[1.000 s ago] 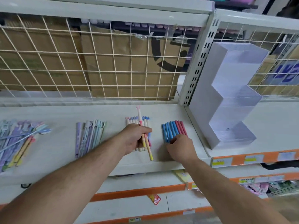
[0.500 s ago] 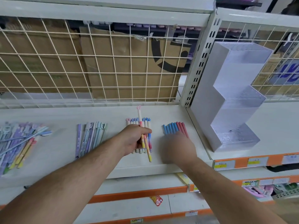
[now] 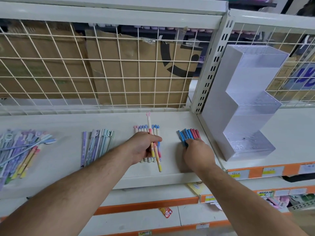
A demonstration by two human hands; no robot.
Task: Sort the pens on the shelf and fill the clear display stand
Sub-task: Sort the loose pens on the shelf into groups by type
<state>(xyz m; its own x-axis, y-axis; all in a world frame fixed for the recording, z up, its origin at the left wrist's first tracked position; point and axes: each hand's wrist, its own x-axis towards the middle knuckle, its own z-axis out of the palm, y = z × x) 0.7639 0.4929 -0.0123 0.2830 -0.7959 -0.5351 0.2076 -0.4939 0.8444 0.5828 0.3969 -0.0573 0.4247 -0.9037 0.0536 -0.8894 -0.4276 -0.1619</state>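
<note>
From the head view, the shelf (image 3: 59, 167) carries four lots of pens. The left grip (image 3: 143, 147) sits at the centre, fingers curled round one long pastel pen (image 3: 148, 121) that points to 12 o'clock and lies across a tidy pastel row (image 3: 154, 129) beneath the hand. Just toward 3 o'clock, the right grip (image 3: 197, 152) has its fingers bent down over the near ends of the blue and red pens (image 3: 189, 134), which fan out slightly away from it. The clear display stand (image 3: 247, 103) stands upright at 2 o'clock from that hand, across the shelf joint, and its tiers look unfilled. At 9 o'clock lie a purple and teal group (image 3: 97, 143) and, farther out, a loose pile (image 3: 20, 150).

The risk, as I judge it: the fanned bunch may slip apart when lifted, since the hold is only on one end, and pens could roll off the shelf's front edge. The long pen dragging across the row could also scatter it.
</note>
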